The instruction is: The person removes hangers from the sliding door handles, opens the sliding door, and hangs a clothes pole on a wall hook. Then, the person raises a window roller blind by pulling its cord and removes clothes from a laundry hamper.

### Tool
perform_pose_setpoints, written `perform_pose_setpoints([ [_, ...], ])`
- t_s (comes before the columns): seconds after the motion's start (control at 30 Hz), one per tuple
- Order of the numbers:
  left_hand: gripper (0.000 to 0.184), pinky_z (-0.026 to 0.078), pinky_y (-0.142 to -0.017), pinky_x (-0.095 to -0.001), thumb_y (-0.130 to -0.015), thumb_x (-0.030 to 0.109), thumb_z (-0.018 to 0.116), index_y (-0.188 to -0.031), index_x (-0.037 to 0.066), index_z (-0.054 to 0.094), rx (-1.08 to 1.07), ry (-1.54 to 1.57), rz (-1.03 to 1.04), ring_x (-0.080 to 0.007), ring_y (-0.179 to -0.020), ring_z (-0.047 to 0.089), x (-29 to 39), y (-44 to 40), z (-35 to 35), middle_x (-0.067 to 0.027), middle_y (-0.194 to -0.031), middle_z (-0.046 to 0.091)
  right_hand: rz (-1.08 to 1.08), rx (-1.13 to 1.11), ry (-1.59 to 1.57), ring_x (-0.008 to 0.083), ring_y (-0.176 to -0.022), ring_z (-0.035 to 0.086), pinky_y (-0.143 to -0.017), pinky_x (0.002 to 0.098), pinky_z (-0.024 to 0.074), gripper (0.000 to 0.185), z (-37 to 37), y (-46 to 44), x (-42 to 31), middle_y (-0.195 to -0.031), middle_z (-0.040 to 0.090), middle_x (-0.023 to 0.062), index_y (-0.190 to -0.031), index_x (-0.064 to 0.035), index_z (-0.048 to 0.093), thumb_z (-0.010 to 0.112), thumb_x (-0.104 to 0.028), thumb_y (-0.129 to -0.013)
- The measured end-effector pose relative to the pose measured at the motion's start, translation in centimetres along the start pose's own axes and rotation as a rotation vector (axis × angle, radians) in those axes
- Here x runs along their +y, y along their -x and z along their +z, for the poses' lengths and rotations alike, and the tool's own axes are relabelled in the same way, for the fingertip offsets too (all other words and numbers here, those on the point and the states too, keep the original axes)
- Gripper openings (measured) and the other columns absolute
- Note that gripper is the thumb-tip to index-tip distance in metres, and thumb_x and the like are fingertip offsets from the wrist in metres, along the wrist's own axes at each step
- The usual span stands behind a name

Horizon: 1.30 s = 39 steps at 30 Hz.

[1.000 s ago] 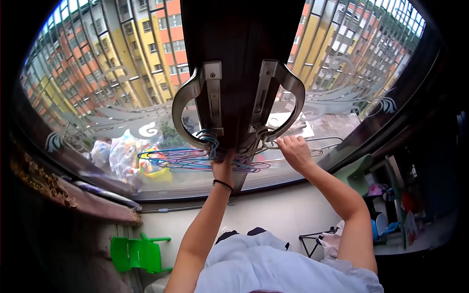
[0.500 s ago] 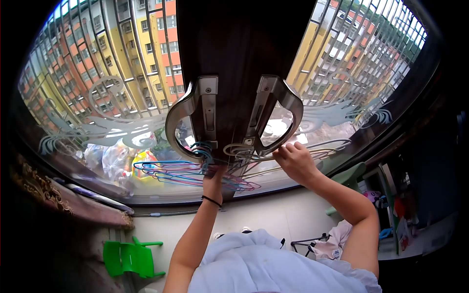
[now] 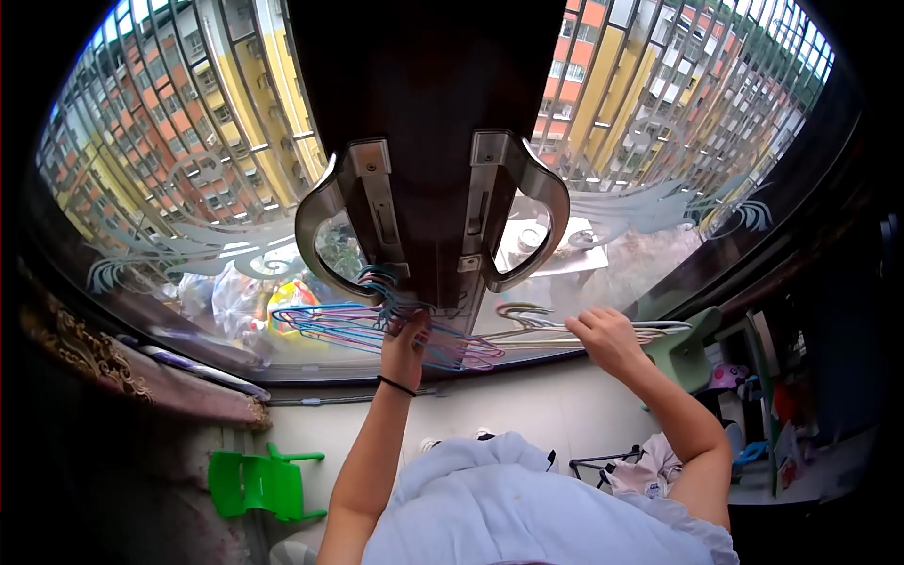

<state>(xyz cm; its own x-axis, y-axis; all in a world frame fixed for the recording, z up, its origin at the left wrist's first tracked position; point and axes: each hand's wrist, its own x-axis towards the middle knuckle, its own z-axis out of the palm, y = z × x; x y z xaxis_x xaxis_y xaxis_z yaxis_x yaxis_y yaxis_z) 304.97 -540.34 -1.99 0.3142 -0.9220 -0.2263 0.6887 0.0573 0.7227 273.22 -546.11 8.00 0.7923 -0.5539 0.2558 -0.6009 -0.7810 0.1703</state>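
Note:
My left hand (image 3: 406, 341) is closed around a bundle of thin blue, pink and purple clothes hangers (image 3: 325, 320). Their hooks bunch up just below the left door handle (image 3: 311, 231); whether any hook touches it, I cannot tell. My right hand (image 3: 607, 339) grips several pale, cream-coloured clothes hangers (image 3: 537, 341) by their right part. The hooks of these pale hangers point left and up, below the right door handle (image 3: 556, 221). Their left ends reach close to the coloured bundle, and the palm side of my right hand is hidden.
Dark-framed glass doors (image 3: 428, 113) stand in front of me. Full plastic bags (image 3: 240, 301) lie behind the glass on the left. A green child's chair (image 3: 256, 485) is at lower left, a pale green chair (image 3: 686, 353) at right. Nearby is a cluttered shelf (image 3: 777, 433).
My right hand has moved right and down with the pale hangers, whose hooks now sit away from the handle area. The left hand and coloured bundle have shifted only slightly. The view has turned a little.

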Motion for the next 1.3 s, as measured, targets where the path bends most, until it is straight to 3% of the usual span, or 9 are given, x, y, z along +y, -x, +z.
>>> perform_pose_setpoints([
  [0.23, 0.021, 0.04, -0.07, -0.026, -0.079, 0.006, 0.061, -0.099, 0.007, 0.055, -0.028, 0.133, -0.039, -0.0122, -0.078, 0.052, -0.1, 0.0, 0.9, -0.002, -0.091, 0.058, 0.195, -0.077, 0.032, 0.0206, -0.068, 0.053, -0.059, 0.0333, 0.0388, 0.013, 1.8, 8.8, 1.3, -0.07, 0.051, 0.0028, -0.082, -0.0107, 0.055, 0.053, -0.008, -0.069],
  [0.3, 0.02, 0.044, -0.074, -0.029, -0.084, 0.004, 0.052, -0.104, 0.001, 0.053, -0.039, 0.019, -0.042, -0.0177, -0.085, 0.055, -0.7, 0.0, 0.2, -0.0101, -0.096, 0.058, 0.224, -0.12, 0.023, 0.0213, -0.067, 0.053, -0.059, 0.0347, 0.0385, 0.01, 2.5, 11.0, 1.1, -0.069, 0.052, 0.0032, -0.078, -0.0108, 0.056, 0.053, -0.008, -0.069],
  [0.47, 0.037, 0.039, -0.087, -0.0238, -0.084, 0.011, 0.058, -0.118, 0.002, 0.045, -0.187, -0.33, 0.226, -0.0119, -0.103, 0.048, -1.8, 2.8, -2.2, -0.0037, -0.109, 0.053, 0.241, -0.281, -0.154, 0.0212, -0.069, 0.057, -0.058, 0.0358, 0.0442, 0.011, 3.1, 13.3, -1.9, -0.07, 0.055, 0.0028, -0.079, -0.0132, 0.059, 0.054, -0.009, -0.07],
  [0.6, 0.048, 0.039, -0.091, -0.0263, -0.085, 0.01, 0.058, -0.128, 0.001, 0.038, -0.056, -0.411, -0.021, -0.0142, -0.109, 0.047, 2.1, 7.8, -2.1, -0.0079, -0.117, 0.051, 0.176, -0.283, -0.294, 0.024, -0.067, 0.057, -0.057, 0.0357, 0.0451, 0.013, 1.8, 9.8, -5.6, -0.07, 0.056, 0.004, -0.084, -0.0125, 0.06, 0.057, -0.01, -0.071],
  [0.8, 0.061, 0.032, -0.101, -0.0332, -0.083, 0.022, 0.063, -0.132, 0.001, 0.034, -0.635, -0.981, -0.162, -0.0199, -0.122, 0.04, 8.9, 11.4, -3.1, -0.0122, -0.13, 0.043, -0.036, 0.019, -0.736, 0.024, -0.068, 0.056, -0.054, 0.0349, 0.0443, 0.02, 2.6, 1.7, -11.1, -0.075, 0.056, 0.0046, -0.091, -0.0104, 0.06, 0.06, -0.006, -0.072],
  [0.93, 0.066, 0.033, -0.099, -0.0333, -0.081, 0.028, 0.065, -0.131, 0.0, 0.033, -0.769, -1.145, -0.08, -0.0223, -0.12, 0.041, 12.9, 13.4, -1.6, -0.0135, -0.13, 0.041, -0.182, 0.033, -1.038, 0.0283, -0.066, 0.054, -0.054, 0.0386, 0.0401, 0.019, 6.2, -2.7, -15.7, -0.074, 0.055, 0.0077, -0.095, -0.0085, 0.059, 0.06, -0.006, -0.076],
  [1.07, 0.048, 0.036, -0.095, -0.0321, -0.083, 0.027, 0.063, -0.121, 0.002, 0.047, -0.636, -1.135, -0.035, -0.0187, -0.11, 0.048, 13.4, 16.3, -3.3, -0.0111, -0.117, 0.053, -0.392, -0.046, -1.299, 0.0268, -0.074, 0.054, -0.068, 0.038, 0.0389, 0.018, 8.6, -5.4, -21.9, -0.08, 0.057, 0.0066, -0.098, -0.0109, 0.059, 0.059, -0.008, -0.08],
  [1.13, 0.028, 0.04, -0.089, -0.0297, -0.085, 0.026, 0.061, -0.102, 0.004, 0.059, -0.556, -0.968, -0.311, -0.0139, -0.097, 0.054, 13.7, 18.0, -6.2, -0.006, -0.099, 0.061, -0.558, -0.144, -1.455, 0.0247, -0.088, 0.054, -0.082, 0.0396, 0.0377, 0.022, 12.0, -7.5, -26.1, -0.092, 0.06, 0.0052, -0.105, -0.0135, 0.058, 0.056, -0.012, -0.083],
  [1.3, 0.024, 0.042, -0.069, -0.0216, -0.089, 0.027, 0.054, -0.084, 0.004, 0.061, 0.077, -0.853, -0.182, -0.0067, -0.074, 0.052, 13.9, 21.0, -9.4, 0.0007, -0.076, 0.057, -0.481, -0.041, -1.125, 0.0295, -0.11, 0.045, -0.093, 0.039, 0.0364, 0.048, 10.6, -11.9, -30.8, -0.12, 0.047, 0.0153, -0.12, -0.0071, 0.047, 0.058, -0.004, -0.073],
])
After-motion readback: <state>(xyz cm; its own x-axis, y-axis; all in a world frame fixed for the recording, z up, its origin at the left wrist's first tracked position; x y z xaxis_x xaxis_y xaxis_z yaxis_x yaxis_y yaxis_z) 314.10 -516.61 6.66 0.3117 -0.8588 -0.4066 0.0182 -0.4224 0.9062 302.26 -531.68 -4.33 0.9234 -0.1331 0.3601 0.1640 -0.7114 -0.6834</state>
